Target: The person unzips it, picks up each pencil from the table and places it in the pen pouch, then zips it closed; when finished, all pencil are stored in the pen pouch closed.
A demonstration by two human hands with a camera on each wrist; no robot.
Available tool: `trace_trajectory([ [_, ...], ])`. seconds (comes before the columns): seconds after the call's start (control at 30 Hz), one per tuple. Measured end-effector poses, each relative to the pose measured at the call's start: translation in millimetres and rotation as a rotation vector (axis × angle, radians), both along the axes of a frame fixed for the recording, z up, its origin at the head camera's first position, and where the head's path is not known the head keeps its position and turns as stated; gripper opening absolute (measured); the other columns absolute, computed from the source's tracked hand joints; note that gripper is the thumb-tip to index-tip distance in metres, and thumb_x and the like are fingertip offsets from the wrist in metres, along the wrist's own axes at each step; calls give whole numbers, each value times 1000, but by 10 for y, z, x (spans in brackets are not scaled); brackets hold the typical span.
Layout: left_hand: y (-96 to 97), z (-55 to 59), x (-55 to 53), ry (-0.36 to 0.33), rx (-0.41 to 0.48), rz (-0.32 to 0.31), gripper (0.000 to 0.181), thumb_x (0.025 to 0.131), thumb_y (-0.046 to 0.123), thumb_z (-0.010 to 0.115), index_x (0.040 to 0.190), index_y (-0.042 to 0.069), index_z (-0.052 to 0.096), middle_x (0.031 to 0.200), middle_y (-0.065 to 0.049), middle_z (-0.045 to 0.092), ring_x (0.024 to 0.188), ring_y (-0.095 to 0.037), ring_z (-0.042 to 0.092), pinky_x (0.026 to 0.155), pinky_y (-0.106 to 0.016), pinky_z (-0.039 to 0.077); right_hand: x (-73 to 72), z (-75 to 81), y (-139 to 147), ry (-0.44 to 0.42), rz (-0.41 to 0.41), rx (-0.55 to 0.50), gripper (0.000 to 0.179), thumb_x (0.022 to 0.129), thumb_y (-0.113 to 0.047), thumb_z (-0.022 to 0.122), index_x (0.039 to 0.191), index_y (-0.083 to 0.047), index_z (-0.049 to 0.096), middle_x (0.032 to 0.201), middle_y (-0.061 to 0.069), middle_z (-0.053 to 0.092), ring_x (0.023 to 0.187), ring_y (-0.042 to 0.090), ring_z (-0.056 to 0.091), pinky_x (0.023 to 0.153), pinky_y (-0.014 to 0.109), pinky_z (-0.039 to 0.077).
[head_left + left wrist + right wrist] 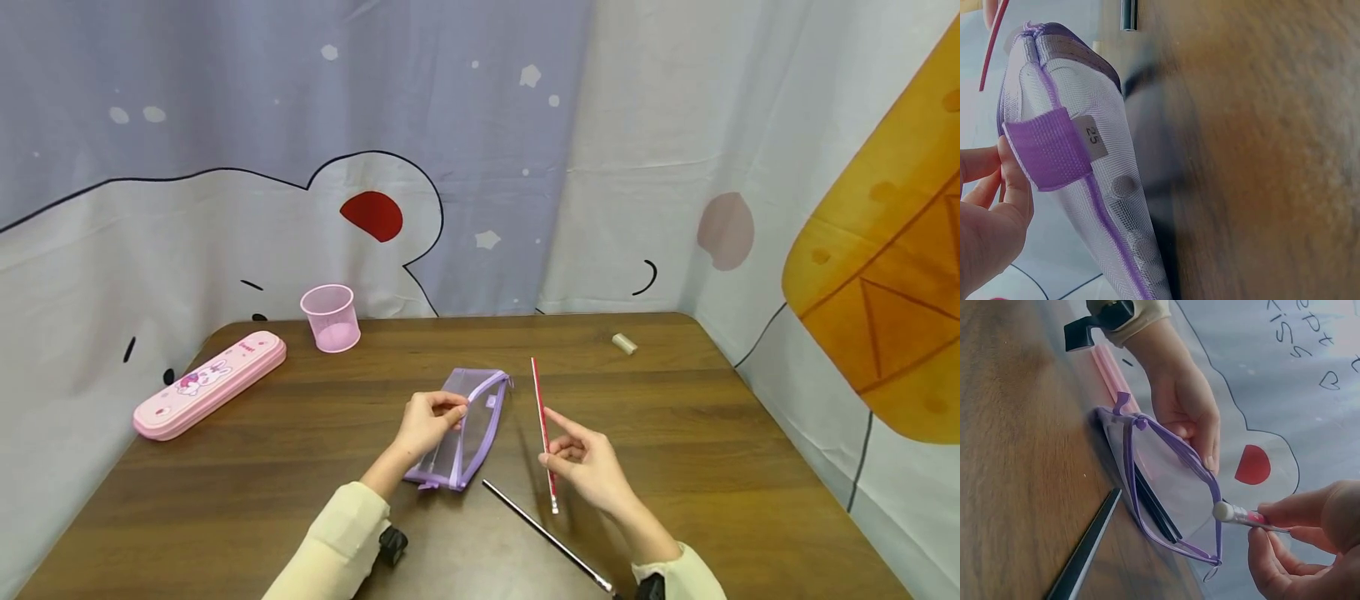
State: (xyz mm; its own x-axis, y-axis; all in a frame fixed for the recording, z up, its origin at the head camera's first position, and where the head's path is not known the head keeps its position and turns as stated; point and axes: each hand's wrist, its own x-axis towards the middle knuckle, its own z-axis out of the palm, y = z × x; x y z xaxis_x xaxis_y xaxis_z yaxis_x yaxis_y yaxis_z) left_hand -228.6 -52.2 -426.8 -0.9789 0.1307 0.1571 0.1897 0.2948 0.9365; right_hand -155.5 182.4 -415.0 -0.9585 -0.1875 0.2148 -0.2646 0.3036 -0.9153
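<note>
A black pencil [547, 537] lies just beside the purple mesh pouch [480, 427], whose rim [1175, 445] the left hand [426, 423] pinches, while the right hand [590, 463] pinches 1 red pencil [541, 417] that might snag there if the left hold slackened.

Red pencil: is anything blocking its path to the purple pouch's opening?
Nothing visible stands between the red pencil and the open side of the purple pouch. The left hand pinches the pouch's opposite edge. The black pencil lies on the table, below that path in the head view.
</note>
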Motion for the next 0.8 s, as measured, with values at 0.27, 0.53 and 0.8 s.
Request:
trace_trajectory([
  [0.27, -2, -46, -23, -3, 11, 10, 10, 77, 0, 63, 86, -3, 68, 73, -15, 67, 54, -8, 57, 50, -17, 48, -95, -100, -50, -51, -59, -29, 57, 72, 2, 68, 125, 0, 48, 76, 18, 60, 60, 4, 55, 57, 17, 49],
  [0.53, 13, -53, -33, -10, 26, 23, 13, 77, 2, 64, 88, -4, 67, 74, -17, 67, 54, -9, 57, 49, -17, 47, -121, -167, -155, -188, 87, -17, 60, 73, 6, 63, 129, 3, 41, 72, 17, 59, 55, 6, 54, 50, 22, 49],
  [0.8, 57, -26, -32, -10, 36, 13, 14, 78, 2, 63, 89, -5, 67, 78, -19, 67, 54, -6, 57, 53, -18, 50, -348, -190, -407, -380, 135, -97, 61, 73, 6, 60, 130, 5, 39, 68, 8, 61, 55, 9, 56, 52, 26, 52],
])
